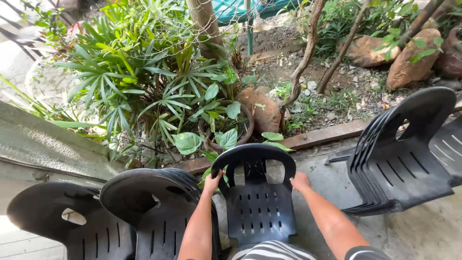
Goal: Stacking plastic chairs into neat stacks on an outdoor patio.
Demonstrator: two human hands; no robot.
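A black plastic chair (260, 197) with a slotted back and a handle hole stands right in front of me. My left hand (212, 182) grips the left side of its backrest near the top. On the right side of the backrest my right hand (300, 181) is closed over the edge. Both forearms reach forward from the bottom of the view.
A stack of black chairs (154, 212) stands to the left, with another black chair (53, 216) beyond it. A second stack (399, 154) leans at the right. Ahead lies a brick-edged garden bed (322, 136) with palms, trunks and rocks (414, 58). A concrete ledge (43, 144) runs left.
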